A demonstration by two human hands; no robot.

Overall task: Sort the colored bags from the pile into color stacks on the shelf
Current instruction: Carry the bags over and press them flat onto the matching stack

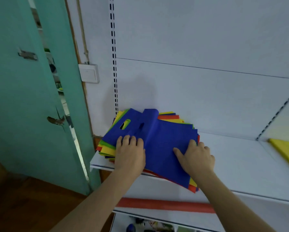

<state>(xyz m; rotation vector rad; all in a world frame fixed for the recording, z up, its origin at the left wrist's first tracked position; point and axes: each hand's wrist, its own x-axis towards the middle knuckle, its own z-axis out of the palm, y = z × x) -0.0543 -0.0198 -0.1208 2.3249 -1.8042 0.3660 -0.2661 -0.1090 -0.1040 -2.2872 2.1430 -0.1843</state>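
Note:
A pile of flat colored bags (pixel 107 148) in blue, yellow, green and red lies at the left end of the white shelf (pixel 232 164). A blue bag (pixel 164 144) lies on top, its upper flap curled over. Under it a second blue bag (pixel 117 129) with a cut-out handle shows. My left hand (pixel 130 153) rests flat on the left part of the pile, fingers straight. My right hand (pixel 195 156) holds the top blue bag's right side, thumb on top and fingers curled at its edge. A yellow bag (pixel 286 151) lies alone at the shelf's far right.
A teal door (pixel 31 97) stands ajar left of the shelf, with a light switch (pixel 89 75) beside it. A red strip (pixel 165 205) runs along the lower shelf's front edge. The white back panel (pixel 190 89) rises behind the pile.

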